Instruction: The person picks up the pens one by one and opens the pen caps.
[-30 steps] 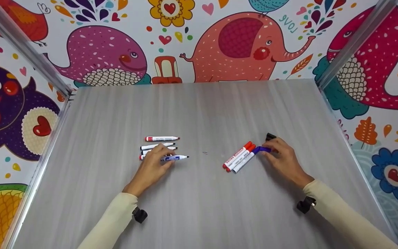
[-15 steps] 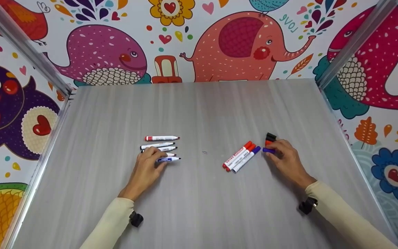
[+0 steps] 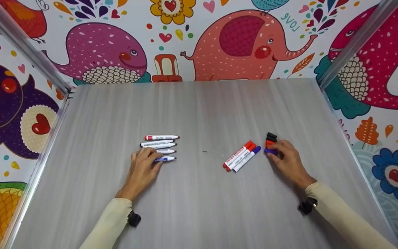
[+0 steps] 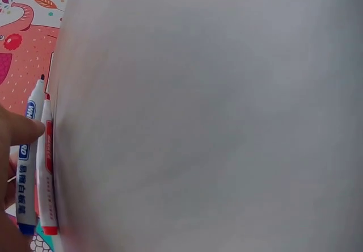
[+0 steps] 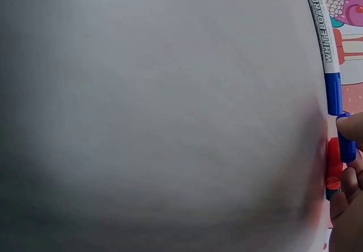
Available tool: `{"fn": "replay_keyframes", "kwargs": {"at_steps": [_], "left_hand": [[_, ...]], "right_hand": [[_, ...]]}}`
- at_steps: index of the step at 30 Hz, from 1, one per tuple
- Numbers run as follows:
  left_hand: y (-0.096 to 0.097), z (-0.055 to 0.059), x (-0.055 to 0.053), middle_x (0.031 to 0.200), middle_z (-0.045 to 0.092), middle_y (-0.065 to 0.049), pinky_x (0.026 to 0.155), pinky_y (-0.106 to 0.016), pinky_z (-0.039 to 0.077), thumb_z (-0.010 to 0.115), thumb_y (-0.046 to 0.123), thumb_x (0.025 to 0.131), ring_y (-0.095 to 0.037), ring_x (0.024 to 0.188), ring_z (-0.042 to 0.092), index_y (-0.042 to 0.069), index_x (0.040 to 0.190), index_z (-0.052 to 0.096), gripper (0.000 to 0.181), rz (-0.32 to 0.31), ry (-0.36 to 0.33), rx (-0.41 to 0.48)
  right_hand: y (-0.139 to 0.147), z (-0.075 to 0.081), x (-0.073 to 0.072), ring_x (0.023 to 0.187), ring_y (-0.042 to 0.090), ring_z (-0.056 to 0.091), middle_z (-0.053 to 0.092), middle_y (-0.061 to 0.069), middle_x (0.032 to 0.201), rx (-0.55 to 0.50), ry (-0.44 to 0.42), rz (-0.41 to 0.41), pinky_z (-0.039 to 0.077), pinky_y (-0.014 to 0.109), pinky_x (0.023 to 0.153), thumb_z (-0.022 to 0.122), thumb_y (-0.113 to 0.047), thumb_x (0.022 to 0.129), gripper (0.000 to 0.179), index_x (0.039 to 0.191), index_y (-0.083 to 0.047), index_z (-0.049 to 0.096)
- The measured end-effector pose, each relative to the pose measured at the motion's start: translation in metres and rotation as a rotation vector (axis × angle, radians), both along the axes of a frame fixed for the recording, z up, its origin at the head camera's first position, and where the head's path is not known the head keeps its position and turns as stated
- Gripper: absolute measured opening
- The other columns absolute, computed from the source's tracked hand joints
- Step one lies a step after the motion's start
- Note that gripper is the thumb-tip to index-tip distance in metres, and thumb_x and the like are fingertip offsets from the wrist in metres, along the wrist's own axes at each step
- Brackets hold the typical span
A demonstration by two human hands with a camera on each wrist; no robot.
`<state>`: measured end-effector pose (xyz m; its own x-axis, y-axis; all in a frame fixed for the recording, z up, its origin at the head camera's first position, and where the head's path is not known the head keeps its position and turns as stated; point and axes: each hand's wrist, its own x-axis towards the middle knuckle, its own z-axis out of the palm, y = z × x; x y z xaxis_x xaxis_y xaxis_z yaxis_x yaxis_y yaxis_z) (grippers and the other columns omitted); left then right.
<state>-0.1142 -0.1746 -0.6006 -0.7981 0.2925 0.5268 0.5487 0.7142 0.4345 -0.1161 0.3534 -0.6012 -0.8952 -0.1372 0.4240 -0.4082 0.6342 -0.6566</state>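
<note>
My left hand [image 3: 142, 171] pinches an uncapped blue-labelled whiteboard marker [image 3: 166, 158], its dark tip pointing right. Beyond it lie a red-tipped uncapped marker [image 3: 167, 151], partly under the fingers, black-ended uncapped markers [image 3: 157, 143] close together, and another red uncapped marker [image 3: 161, 137]. In the left wrist view the blue marker [image 4: 29, 167] is between thumb and fingers, beside the red one [image 4: 47, 167]. On the right, my right hand [image 3: 287, 160] pinches a blue cap [image 3: 270, 151]. A red cap [image 3: 269, 142] and black caps [image 3: 272, 136] lie just beyond it.
Between the hands, two red capped markers [image 3: 237, 155] and a blue capped marker [image 3: 247, 159] lie side by side at a slant. Small dark marks [image 3: 205, 152] show on the grey table [image 3: 199, 207]. Patterned walls with metal posts [image 3: 358, 45] border the table.
The left hand has drawn the blue marker left and lined it up below the other uncapped ones. The right hand has moved the blue cap from the blue capped marker's end towards the other caps.
</note>
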Motion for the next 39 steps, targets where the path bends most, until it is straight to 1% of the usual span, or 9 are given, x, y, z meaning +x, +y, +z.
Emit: {"fn": "replay_keyframes", "kwargs": {"at_steps": [5,10,16,20,23,27,33,39], "left_hand": [[-0.003,-0.002,-0.004,0.105,0.07,-0.009,0.09,-0.054,0.041,0.092,-0.004,0.084,-0.031,0.102,0.063,0.003,0.105,0.082,0.025,0.007,0.003,0.005],[-0.004,-0.003,-0.007,0.105,0.071,-0.01,0.088,-0.054,0.04,0.091,-0.004,0.083,-0.033,0.103,0.061,0.003,0.105,0.083,0.025,0.014,0.006,0.0],[-0.004,-0.003,-0.01,0.106,0.071,-0.011,0.09,-0.056,0.041,0.091,-0.002,0.084,-0.034,0.106,0.059,0.003,0.104,0.082,0.022,0.021,0.006,-0.01],[-0.004,-0.004,-0.011,0.108,0.07,-0.012,0.092,-0.058,0.041,0.091,0.0,0.086,-0.036,0.109,0.056,0.003,0.104,0.083,0.02,0.033,-0.013,-0.003],[-0.004,-0.004,-0.01,0.11,0.069,-0.013,0.092,-0.058,0.04,0.091,0.001,0.086,-0.036,0.11,0.054,0.003,0.104,0.083,0.019,0.045,-0.031,0.001],[-0.003,-0.004,-0.01,0.111,0.068,-0.013,0.092,-0.057,0.039,0.092,0.003,0.086,-0.036,0.112,0.052,0.004,0.104,0.083,0.02,0.058,-0.038,0.001],[-0.005,-0.009,-0.011,0.112,0.067,-0.014,0.093,-0.058,0.037,0.095,0.005,0.082,-0.038,0.115,0.051,0.007,0.101,0.085,0.022,0.075,-0.048,0.032],[-0.009,-0.012,-0.011,0.116,0.066,-0.015,0.096,-0.058,0.033,0.098,0.009,0.08,-0.04,0.121,0.05,0.01,0.1,0.086,0.023,0.095,-0.083,0.077]], "right_hand": [[0.0,-0.001,-0.001,0.098,0.022,0.058,0.068,0.016,0.108,-0.006,-0.004,-0.012,0.042,0.013,0.083,0.086,0.017,0.084,0.027,0.106,0.004,0.077],[0.001,-0.003,-0.003,0.099,0.022,0.059,0.07,0.014,0.109,-0.025,-0.032,-0.023,0.043,0.015,0.083,0.086,0.016,0.085,0.027,0.107,0.002,0.078],[0.003,-0.005,-0.003,0.102,0.022,0.059,0.069,0.012,0.111,-0.054,-0.036,-0.014,0.045,0.015,0.085,0.085,0.016,0.086,0.028,0.108,0.0,0.079],[0.002,-0.007,-0.004,0.104,0.019,0.058,0.069,0.011,0.112,-0.065,-0.034,-0.008,0.045,0.014,0.087,0.085,0.017,0.086,0.029,0.108,-0.001,0.079],[0.001,-0.007,-0.004,0.105,0.018,0.058,0.069,0.012,0.112,-0.064,-0.038,-0.013,0.045,0.013,0.089,0.085,0.017,0.086,0.028,0.108,-0.001,0.079],[0.002,-0.008,-0.005,0.107,0.018,0.059,0.068,0.013,0.112,-0.06,-0.043,-0.02,0.044,0.012,0.091,0.085,0.016,0.086,0.027,0.107,0.001,0.079],[0.002,-0.011,-0.006,0.104,0.019,0.059,0.067,0.012,0.11,-0.071,-0.03,-0.015,0.044,0.013,0.088,0.085,0.017,0.086,0.028,0.107,0.0,0.08],[0.002,-0.013,-0.006,0.099,0.021,0.059,0.068,0.014,0.11,-0.077,-0.01,-0.022,0.044,0.015,0.081,0.085,0.017,0.085,0.028,0.106,0.001,0.08]]}}
